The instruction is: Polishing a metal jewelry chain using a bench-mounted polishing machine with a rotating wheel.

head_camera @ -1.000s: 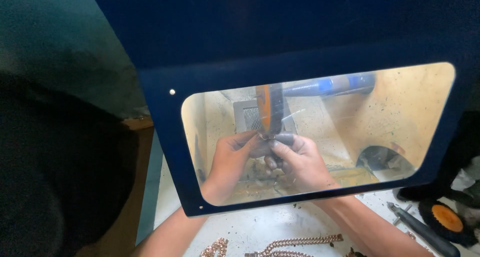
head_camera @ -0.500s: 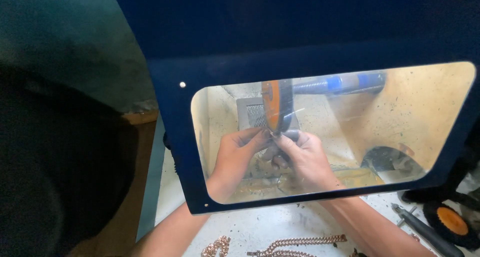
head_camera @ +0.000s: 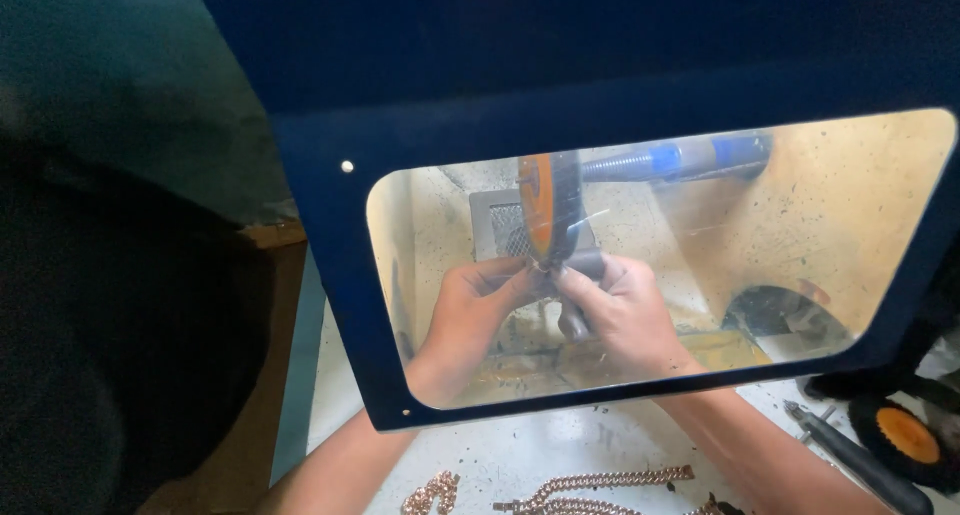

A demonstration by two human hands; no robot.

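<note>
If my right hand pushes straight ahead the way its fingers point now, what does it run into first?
Most likely the orange-faced polishing wheel: the right hand points up and forward at its lower edge, fingertips nearly there. Depth through the clear shield is hard to judge.

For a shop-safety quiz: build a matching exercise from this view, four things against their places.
Things:
1. polishing wheel
2. copper-coloured chains
3. spare orange-centred wheel
4. left hand

Places:
A. on the white bench in front of the shield
B. behind the clear window, spinning on the blue-ended shaft
C. at the right edge, outside the shield
D. behind the window, fingertips just below the wheel

Pairs: 1-B, 2-A, 3-C, 4-D
</note>
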